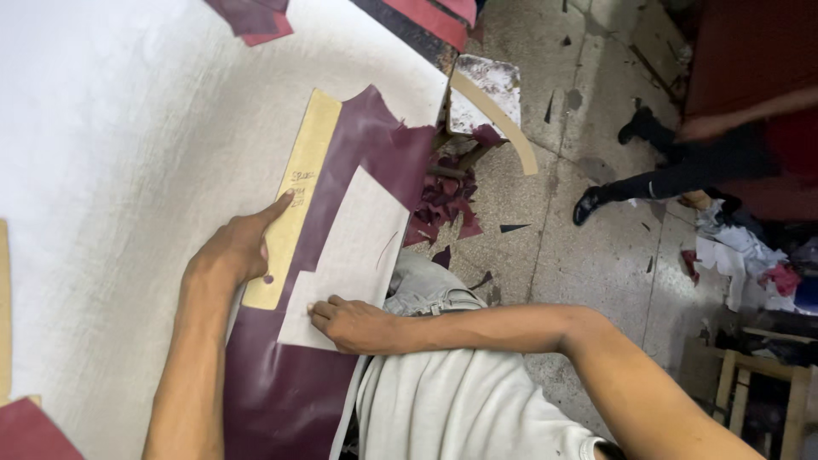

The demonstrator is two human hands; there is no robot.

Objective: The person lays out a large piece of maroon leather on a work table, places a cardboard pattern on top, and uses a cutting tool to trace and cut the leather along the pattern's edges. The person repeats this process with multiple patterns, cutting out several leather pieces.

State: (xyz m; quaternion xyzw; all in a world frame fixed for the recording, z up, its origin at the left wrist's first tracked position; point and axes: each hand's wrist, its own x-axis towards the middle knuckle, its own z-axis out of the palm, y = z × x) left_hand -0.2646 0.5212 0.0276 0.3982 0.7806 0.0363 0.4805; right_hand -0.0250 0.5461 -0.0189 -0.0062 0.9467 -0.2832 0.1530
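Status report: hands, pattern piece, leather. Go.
Left hand flat on tan card template. Right hand at cut edge of maroon leather. Whether it grips a tool: cannot tell. Nothing in the way.

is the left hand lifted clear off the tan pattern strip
No, the left hand lies flat on the tan pattern strip, pressing it against the maroon leather.

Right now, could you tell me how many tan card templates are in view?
3: one template under the left hand, a curved one off the table's edge, another at the left border. More may be hidden.
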